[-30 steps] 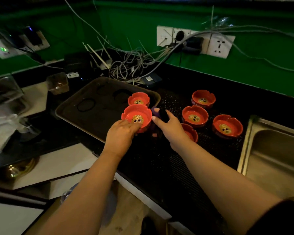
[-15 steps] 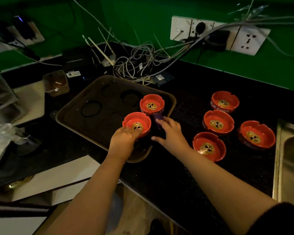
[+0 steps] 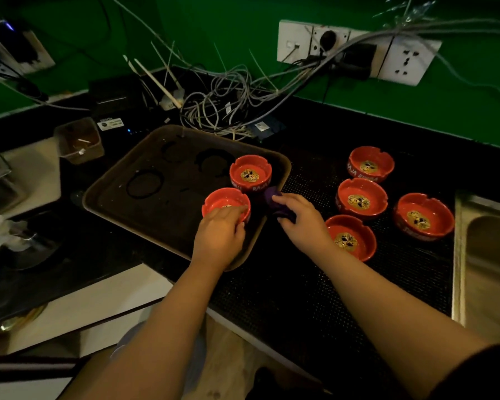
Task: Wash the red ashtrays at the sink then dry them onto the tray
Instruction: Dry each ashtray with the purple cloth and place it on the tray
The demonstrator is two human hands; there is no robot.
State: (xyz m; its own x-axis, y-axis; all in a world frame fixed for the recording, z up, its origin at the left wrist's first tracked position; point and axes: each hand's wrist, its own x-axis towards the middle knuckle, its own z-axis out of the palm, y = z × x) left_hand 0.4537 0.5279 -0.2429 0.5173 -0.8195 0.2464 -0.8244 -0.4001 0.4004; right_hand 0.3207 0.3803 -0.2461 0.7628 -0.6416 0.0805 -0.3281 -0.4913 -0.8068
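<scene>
Two red ashtrays stand at the right end of the brown tray (image 3: pixel 122 197). My left hand (image 3: pixel 218 236) grips the nearer ashtray (image 3: pixel 224 202) by its front rim, fingers curled over the edge. The farther ashtray (image 3: pixel 250 173) stands free behind it. My right hand (image 3: pixel 300 222) holds a purple cloth (image 3: pixel 272 196) just beyond the tray's right edge. Several more red ashtrays sit on the black mat (image 3: pixel 300 284) to the right: one beside my right wrist (image 3: pixel 351 236), one behind it (image 3: pixel 361 199), one farthest back (image 3: pixel 371 164), one nearest the sink (image 3: pixel 423 216).
A steel sink (image 3: pixel 488 255) lies at the far right. Tangled cables (image 3: pixel 228 96) and wall sockets (image 3: pixel 358 50) sit behind the tray. A small clear container (image 3: pixel 80 140) stands left of the tray. The counter's front edge runs below my forearms.
My left hand carried the ashtray leftward and down onto the tray, next to the one standing there. My right hand with the cloth stayed close beside it. The view shifted left.
</scene>
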